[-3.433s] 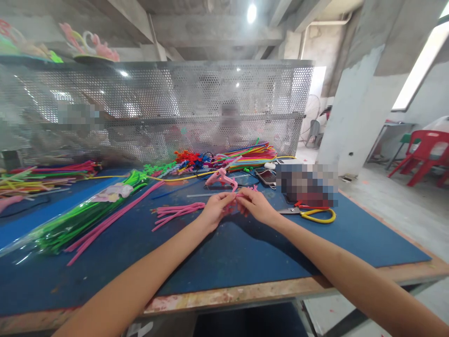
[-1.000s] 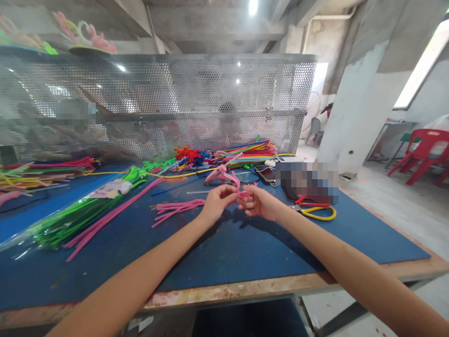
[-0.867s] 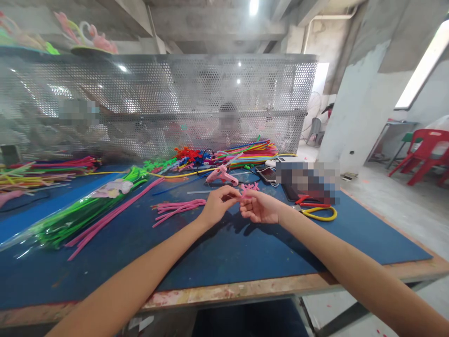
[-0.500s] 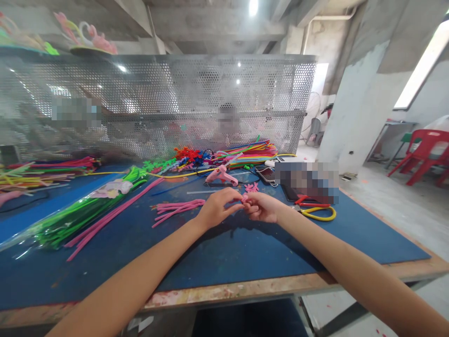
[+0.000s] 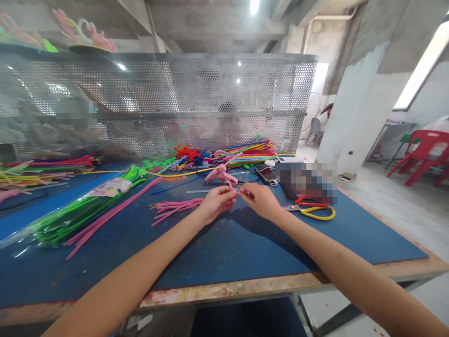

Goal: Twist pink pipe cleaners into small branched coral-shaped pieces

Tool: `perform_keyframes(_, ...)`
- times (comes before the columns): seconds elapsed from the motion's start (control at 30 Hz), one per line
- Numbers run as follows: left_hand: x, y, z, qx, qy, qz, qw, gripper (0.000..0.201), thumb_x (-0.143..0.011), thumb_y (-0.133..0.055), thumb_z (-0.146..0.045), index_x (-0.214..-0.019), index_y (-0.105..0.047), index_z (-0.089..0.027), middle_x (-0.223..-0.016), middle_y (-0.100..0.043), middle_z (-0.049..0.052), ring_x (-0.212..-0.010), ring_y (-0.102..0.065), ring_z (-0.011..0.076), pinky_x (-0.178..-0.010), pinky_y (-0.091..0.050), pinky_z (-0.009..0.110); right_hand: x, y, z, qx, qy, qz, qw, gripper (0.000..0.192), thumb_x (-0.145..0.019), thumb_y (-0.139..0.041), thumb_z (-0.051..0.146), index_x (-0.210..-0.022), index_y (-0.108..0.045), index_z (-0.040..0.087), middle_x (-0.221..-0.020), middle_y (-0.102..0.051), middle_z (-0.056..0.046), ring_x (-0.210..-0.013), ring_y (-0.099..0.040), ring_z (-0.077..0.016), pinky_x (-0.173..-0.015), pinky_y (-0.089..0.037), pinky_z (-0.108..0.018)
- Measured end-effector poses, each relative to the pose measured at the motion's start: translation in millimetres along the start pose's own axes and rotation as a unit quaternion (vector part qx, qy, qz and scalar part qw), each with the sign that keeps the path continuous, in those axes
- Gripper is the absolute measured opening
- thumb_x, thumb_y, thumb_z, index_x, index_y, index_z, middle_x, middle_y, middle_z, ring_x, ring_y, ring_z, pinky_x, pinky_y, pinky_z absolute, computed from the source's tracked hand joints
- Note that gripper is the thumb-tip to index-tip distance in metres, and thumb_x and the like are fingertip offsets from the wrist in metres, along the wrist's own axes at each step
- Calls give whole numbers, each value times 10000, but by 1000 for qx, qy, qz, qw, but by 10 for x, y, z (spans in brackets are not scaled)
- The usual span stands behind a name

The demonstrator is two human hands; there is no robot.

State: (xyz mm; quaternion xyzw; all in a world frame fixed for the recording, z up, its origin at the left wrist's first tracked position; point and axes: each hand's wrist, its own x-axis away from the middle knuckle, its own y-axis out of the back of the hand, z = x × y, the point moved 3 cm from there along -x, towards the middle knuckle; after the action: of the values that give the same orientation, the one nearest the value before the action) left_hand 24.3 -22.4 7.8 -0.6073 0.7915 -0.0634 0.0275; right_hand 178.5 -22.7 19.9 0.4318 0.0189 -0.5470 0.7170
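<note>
Above the blue table mat, my left hand (image 5: 220, 204) and my right hand (image 5: 261, 198) meet fingertip to fingertip. Both are closed in a pinch on a small pink pipe cleaner piece (image 5: 237, 191), mostly hidden by the fingers. Just behind them stands a pink glue gun (image 5: 221, 176). To the left of my left hand lies a bunch of short, bent pink pipe cleaners (image 5: 175, 208). A clear glue stick (image 5: 199, 191) rests behind that bunch.
Yellow-handled scissors (image 5: 318, 213) and red-handled pliers (image 5: 312, 202) lie right. A phone (image 5: 268, 175) is behind. Left are bagged green pipe cleaners (image 5: 87, 208) and long pink pipe cleaners (image 5: 114, 219). A perforated metal divider (image 5: 157, 103) closes off the back; people are dimly visible through it.
My right hand has turned over, its back now upward. Both hands have shifted slightly left. The pink flower-like shape seen behind the right hand is now out of sight.
</note>
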Motion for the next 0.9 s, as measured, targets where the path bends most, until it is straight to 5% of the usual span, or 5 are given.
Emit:
perform_keyframes(0.17,78,32,-230,-366,-327,-4,871,123,-769,-605,-282,-755,-625,-161,-741,-655,25,-683,-590,126,-680,-456,245,83,-180,-199,-434,-410,218,772,618,-848,-216,633,-750,-540,116,-625,-618,-66,-426,-504,-75,-338,-356,-148)
perform_keyframes(0.33,208,-12,-258,-536,-525,105,653,122,-821,-544,-223,-824,-667,-228,-824,-707,17,-783,-604,138,-762,-415,267,130,-240,-145,-565,-450,316,615,393,-938,-279,335,-745,-531,104,-551,-597,-19,-363,-470,-25,-298,-310,-70)
perform_keyframes(0.43,195,-17,-248,-534,-503,85,675,108,-800,-567,-226,-802,-675,-228,-810,-706,20,-775,-604,143,-760,-412,270,99,-278,-125,-559,-415,271,665,307,-913,-362,233,-682,-520,107,-504,-528,29,-341,-402,-3,-320,-292,-68)
perform_keyframes(0.67,-13,50,-110,-112,-137,-45,983,199,-623,-711,-307,-690,-604,-154,-628,-616,-4,-577,-565,112,-606,-458,243,-23,-80,-35,-129,-21,-4,991,208,-834,-505,285,-704,-590,146,-577,-500,12,-520,-436,-85,-484,-316,-196)
perform_keyframes(0.9,-33,81,-76,-73,-76,-41,994,268,-566,-757,-308,-691,-590,-140,-632,-609,-5,-538,-553,96,-560,-464,228,-12,-44,-28,-60,-20,24,998,162,-796,-560,302,-742,-624,163,-696,-588,-34,-671,-527,-137,-567,-376,-213)
